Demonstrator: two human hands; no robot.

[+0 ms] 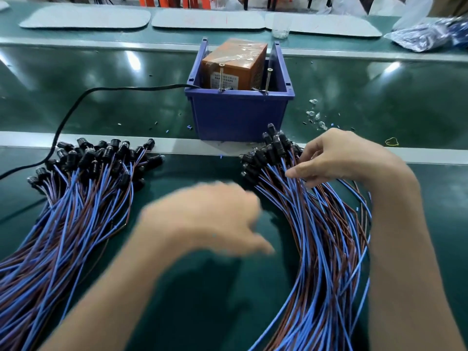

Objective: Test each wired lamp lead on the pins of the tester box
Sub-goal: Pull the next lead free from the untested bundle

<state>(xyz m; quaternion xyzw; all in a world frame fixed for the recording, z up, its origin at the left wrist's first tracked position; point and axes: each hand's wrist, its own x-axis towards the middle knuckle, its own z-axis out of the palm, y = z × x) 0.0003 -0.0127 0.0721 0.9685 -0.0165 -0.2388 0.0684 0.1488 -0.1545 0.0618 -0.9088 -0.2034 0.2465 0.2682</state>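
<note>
Behind lead piles (76, 198), blue bin (238, 117) holds tester box (235, 64); cable (76, 102) leftward.

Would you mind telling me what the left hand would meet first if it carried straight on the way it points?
Probably the right bundle of leads, lying just ahead of it; the left hand is blurred, so its height is unclear.

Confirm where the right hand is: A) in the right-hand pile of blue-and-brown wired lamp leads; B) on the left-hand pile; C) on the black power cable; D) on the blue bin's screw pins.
A: the right hand has its fingers among the right-hand pile of blue-and-brown wired lamp leads, short of the blue plastic bin.
</note>
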